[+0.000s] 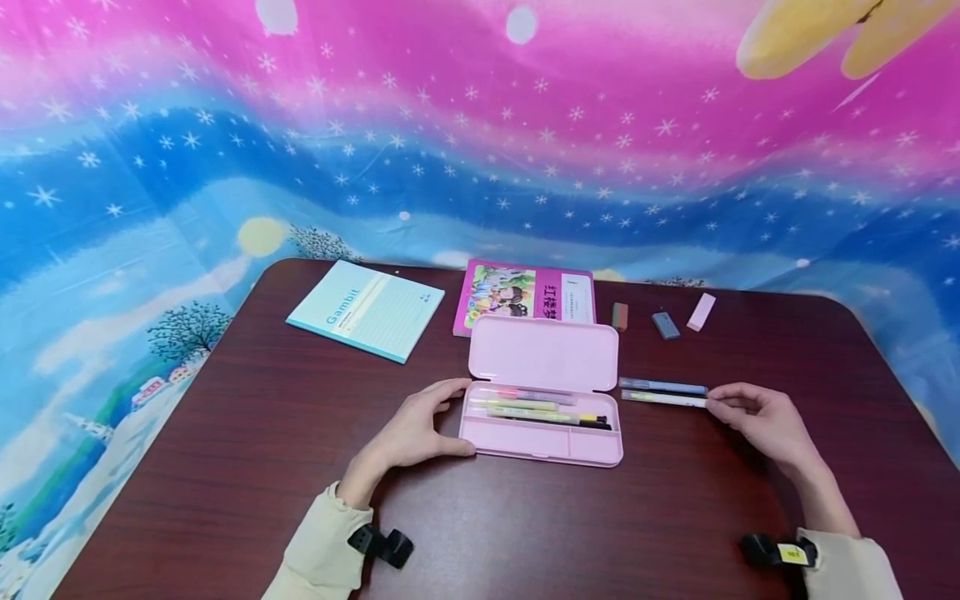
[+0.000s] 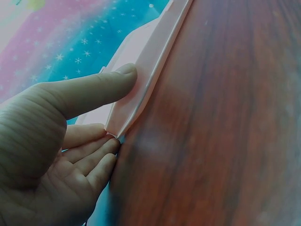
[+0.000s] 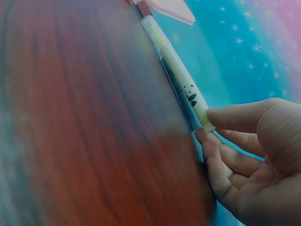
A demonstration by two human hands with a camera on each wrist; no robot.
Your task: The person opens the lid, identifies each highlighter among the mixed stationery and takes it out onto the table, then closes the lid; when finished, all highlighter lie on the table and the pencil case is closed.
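A pink pencil case (image 1: 517,442) lies with its lid (image 1: 543,354) raised at the back; several pens (image 1: 525,412) rest in its long compartment. My left hand (image 1: 412,429) holds the case's left end, thumb at the front corner and fingers around the back. In the left wrist view that thumb (image 2: 101,89) presses the case's pink side wall (image 2: 146,80). To the right of the case, my right hand (image 1: 768,421) pinches the near end of a pale yellow-green pen (image 3: 176,70) with panda-like black marks. A blue pen (image 1: 667,387) lies alongside it.
Behind the case's lid is a pink book (image 1: 498,292), with a light-blue notebook (image 1: 367,308) to its left. A brown-green block (image 1: 619,317), a grey-blue block (image 1: 665,326) and a pink-white block (image 1: 701,312) lie at the back right of the dark wooden table (image 1: 570,533).
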